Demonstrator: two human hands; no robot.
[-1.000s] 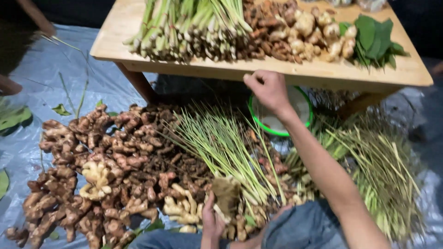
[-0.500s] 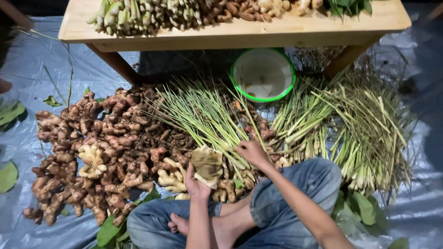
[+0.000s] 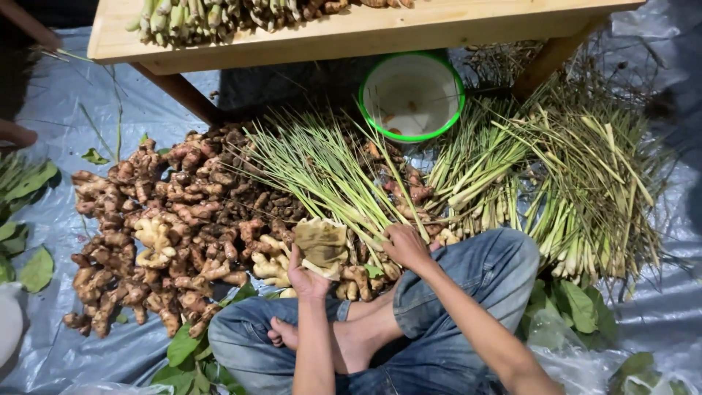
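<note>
**Below the green-rimmed bucket, both hands at the roots**

Below the green-rimmed bucket [image 3: 412, 95], the left hand [image 3: 307, 276] grips a yellowish cloth [image 3: 322, 245], fingers closed around it. Right hand [image 3: 406, 246], just beside, curls its fingers onto lemongrass stalks [image 3: 329, 172]; ginger pile [image 3: 168, 219] lies left of the bucket.

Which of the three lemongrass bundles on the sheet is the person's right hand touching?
The right hand rests on the lemongrass bundle nearest the ginger pile, left of the green-rimmed bowl. The other two bundles lie farther right, beyond the knee, untouched.
</note>
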